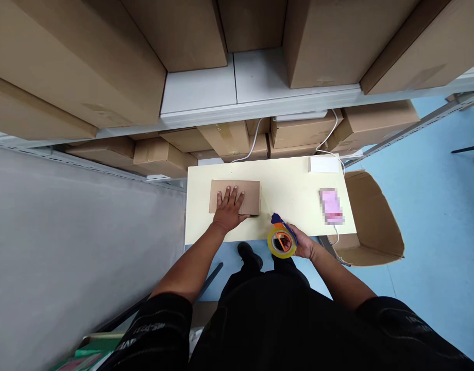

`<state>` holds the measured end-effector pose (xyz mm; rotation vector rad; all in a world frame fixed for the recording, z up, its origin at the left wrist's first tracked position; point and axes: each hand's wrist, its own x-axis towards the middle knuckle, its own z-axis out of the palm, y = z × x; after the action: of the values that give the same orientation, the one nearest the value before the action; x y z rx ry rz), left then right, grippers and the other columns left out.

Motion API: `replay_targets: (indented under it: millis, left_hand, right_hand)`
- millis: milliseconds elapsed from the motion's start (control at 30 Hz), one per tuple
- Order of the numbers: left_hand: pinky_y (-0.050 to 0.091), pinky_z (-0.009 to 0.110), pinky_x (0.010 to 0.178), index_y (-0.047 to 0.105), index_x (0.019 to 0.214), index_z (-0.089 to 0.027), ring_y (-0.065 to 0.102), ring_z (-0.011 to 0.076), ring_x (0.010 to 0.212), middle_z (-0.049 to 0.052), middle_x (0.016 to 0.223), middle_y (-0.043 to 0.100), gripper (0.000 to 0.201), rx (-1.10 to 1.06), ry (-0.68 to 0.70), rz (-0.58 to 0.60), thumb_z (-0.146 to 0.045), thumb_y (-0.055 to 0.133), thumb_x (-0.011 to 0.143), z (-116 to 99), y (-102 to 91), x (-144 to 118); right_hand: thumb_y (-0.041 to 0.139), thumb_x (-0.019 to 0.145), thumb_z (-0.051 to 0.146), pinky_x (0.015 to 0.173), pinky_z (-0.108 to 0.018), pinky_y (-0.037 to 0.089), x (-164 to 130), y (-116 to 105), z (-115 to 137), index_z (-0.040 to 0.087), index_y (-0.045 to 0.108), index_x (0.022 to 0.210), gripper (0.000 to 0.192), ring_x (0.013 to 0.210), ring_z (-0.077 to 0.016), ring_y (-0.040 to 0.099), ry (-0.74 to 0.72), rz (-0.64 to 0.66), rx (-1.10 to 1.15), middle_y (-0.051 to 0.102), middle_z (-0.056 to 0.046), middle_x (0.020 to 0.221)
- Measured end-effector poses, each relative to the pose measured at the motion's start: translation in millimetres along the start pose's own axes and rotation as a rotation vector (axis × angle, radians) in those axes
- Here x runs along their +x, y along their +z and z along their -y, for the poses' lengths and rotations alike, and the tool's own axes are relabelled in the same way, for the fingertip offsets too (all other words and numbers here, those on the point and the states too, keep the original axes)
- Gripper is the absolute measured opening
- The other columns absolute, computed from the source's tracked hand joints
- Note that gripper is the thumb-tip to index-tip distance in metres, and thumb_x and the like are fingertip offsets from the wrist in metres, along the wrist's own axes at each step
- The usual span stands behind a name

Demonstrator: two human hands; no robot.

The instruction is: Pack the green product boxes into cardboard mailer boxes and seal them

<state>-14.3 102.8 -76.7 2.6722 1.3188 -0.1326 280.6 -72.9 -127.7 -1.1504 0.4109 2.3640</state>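
Observation:
A small brown cardboard box [253, 195] lies on the left part of the pale yellow table [291, 190]. Pressed flat on its top is my left hand [229, 208], open with the fingers spread. My right hand [302, 242] grips a tape dispenser [282, 241], blue and orange with a large roll of clear yellowish tape, at the table's front edge. A faint strip of clear tape seems to run from the dispenser's blue head to the box's right side. The dispenser hides part of my right fingers.
On the table's right are a white box [323, 165] and a pink blurred phone-like object [331, 206] with a white cable. An open carton [376, 221] stands on the floor to the right. Shelves [260, 105] full of cardboard boxes rise behind; a grey wall [86, 221] is left.

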Motion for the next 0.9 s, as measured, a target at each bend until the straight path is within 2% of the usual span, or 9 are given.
replay_targets:
  millis: [267,400,500,633,733,900]
  left_hand:
    - [-0.007,0.068,0.125,0.029,0.166,-0.018,-0.003,0.0404,0.162,0.019,0.175,0.013,0.092,-0.012,-0.018,-0.011,-0.062,0.062,0.092,-2.8,6.4,0.2]
    - [-0.006,0.069,0.125,0.029,0.166,-0.017,-0.001,0.0411,0.162,0.019,0.175,0.012,0.092,-0.009,-0.028,-0.007,-0.062,0.061,0.093,-4.1,8.0,0.2]
    - [-0.006,0.069,0.125,0.029,0.166,-0.016,0.0,0.0414,0.162,0.019,0.175,0.012,0.092,-0.007,-0.036,0.01,-0.063,0.06,0.093,-5.4,7.3,0.0]
    - [-0.006,0.069,0.125,0.026,0.167,-0.017,-0.002,0.0416,0.162,0.018,0.175,0.011,0.094,-0.022,-0.03,0.02,-0.064,0.06,0.092,-4.9,5.0,-0.4]
    - [-0.006,0.069,0.125,0.022,0.168,-0.018,-0.002,0.0419,0.162,0.017,0.176,0.009,0.096,-0.044,-0.029,0.027,-0.063,0.059,0.092,-4.3,3.5,-0.2]
    - [-0.006,0.067,0.126,0.018,0.169,-0.016,-0.002,0.0425,0.162,0.017,0.176,0.004,0.098,-0.079,-0.05,0.046,-0.06,0.06,0.091,-8.5,-2.3,-1.0]
  right_hand:
    - [0.048,0.098,0.071,0.096,-0.044,0.057,0.7,-2.9,-52.0,0.017,0.069,0.111,0.06,0.096,-0.0263,0.075,0.075,0.051,0.043,0.078,-0.011,0.099]
    - [0.046,0.097,0.073,0.091,-0.044,0.059,24.9,15.6,-60.5,0.019,0.069,0.103,0.06,0.084,-0.0254,0.075,0.11,0.067,0.031,0.077,-0.01,0.086]
    - [0.046,0.096,0.074,0.086,-0.044,0.06,47.9,39.6,-58.0,0.02,0.068,0.102,0.059,0.078,-0.0249,0.073,0.147,0.119,0.025,0.075,-0.008,0.081]
    - [0.048,0.093,0.075,0.08,-0.046,0.061,68.6,66.1,-44.5,0.021,0.067,0.107,0.058,0.08,-0.0272,0.073,0.141,0.144,0.015,0.076,-0.007,0.086]
    - [0.05,0.092,0.074,0.084,-0.05,0.06,75.4,74.8,-31.6,0.022,0.066,0.113,0.058,0.086,-0.0289,0.073,0.1,0.111,0.01,0.077,-0.008,0.094]
    - [0.051,0.095,0.066,0.093,-0.046,0.058,78.4,77.7,-19.1,0.021,0.066,0.112,0.05,0.091,-0.0246,0.073,0.017,0.071,0.034,0.076,-0.006,0.097]
